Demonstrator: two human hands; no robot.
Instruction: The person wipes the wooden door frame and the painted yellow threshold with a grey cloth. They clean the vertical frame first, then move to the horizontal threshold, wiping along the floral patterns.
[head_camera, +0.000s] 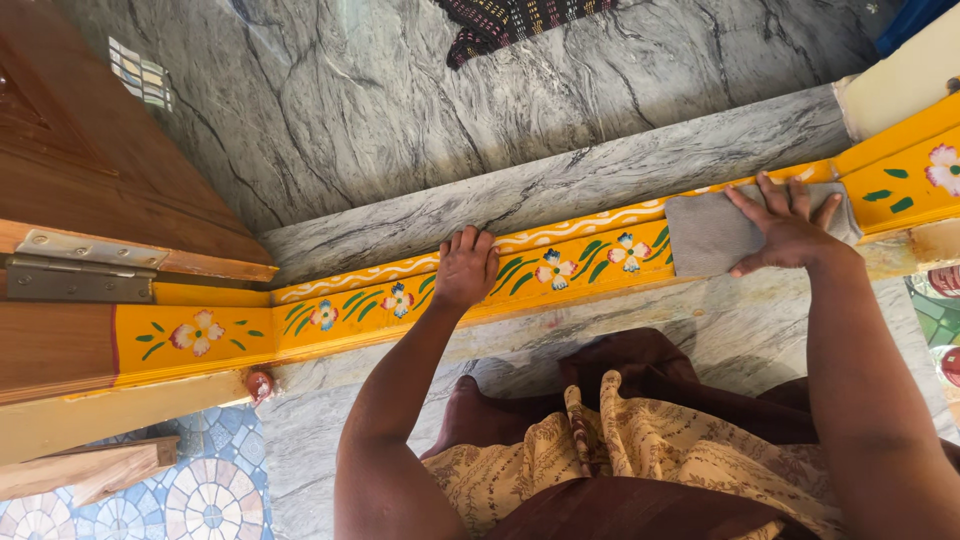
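Head view, threshold: a yellow painted door sill (560, 262) runs across the doorway, decorated with flowers, green leaves and a white wavy line; it sits raised between two bands of grey marble.
Head view, right hand: the right hand (790, 225) lies flat with fingers spread on a grey cloth (712, 235), pressing it onto the sill near its right end; the palm-down hold looks suited to keeping the whole cloth against the painted face, grasping nothing else.
Head view, cloth: folded to a rough rectangle, lying across the width of the sill, partly under the right hand.
Head view, left hand: the left hand (466, 268) rests on the sill around its middle, fingers curled over the far edge, holding nothing; it appears to serve as a prop for a body leaning forward.
Head view, person: crouched on the near marble step (640, 320), in a patterned cream and brown garment, knees close to the sill.
Head view, door: a brown wooden door (90, 170) stands open at the left, its metal hinge (80, 268) just above the sill's left end.
Head view, floor: grey veined marble floor (420, 100) beyond the sill; a dark patterned mat (510, 22) at the far edge; blue mosaic tiles (190, 490) at lower left.
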